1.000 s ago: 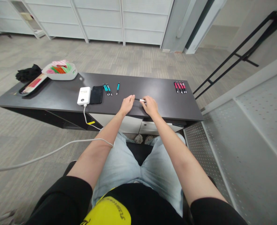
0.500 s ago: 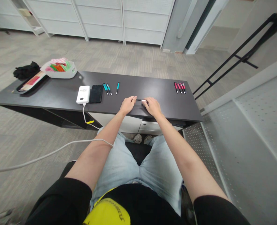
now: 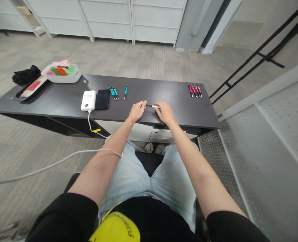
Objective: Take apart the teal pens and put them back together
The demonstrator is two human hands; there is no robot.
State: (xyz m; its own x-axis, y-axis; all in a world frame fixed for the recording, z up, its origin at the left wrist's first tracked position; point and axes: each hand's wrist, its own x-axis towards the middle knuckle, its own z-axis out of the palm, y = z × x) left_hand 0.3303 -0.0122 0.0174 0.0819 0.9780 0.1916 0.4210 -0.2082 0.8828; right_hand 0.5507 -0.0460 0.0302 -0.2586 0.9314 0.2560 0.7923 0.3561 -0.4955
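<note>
A slim pen (image 3: 152, 106), black at one end and white at the other, lies crosswise between my hands just above or on the dark tabletop. My left hand (image 3: 138, 110) pinches its black end between thumb and fingers. At the white end, my right hand (image 3: 164, 112) is closed with curled fingers; its fingertips partly cover that end. Beyond my left hand, a single teal pen (image 3: 126, 92) lies apart from a cluster of teal pens (image 3: 114, 93). Several red pens (image 3: 195, 91) lie side by side toward the right end.
On the dark table (image 3: 149, 89), a white power bank (image 3: 88, 100) with a cable (image 3: 73, 155) sits beside a black phone (image 3: 102, 99). Farther left are a white basket (image 3: 65, 78) of colourful items, a black tray (image 3: 25, 98) and black cloth (image 3: 26, 75). A perforated panel (image 3: 272, 161) stands at right.
My right hand has shifted slightly right, and more of the pen's white end now shows between my hands. My left hand keeps its pinch. The view has moved slightly.
</note>
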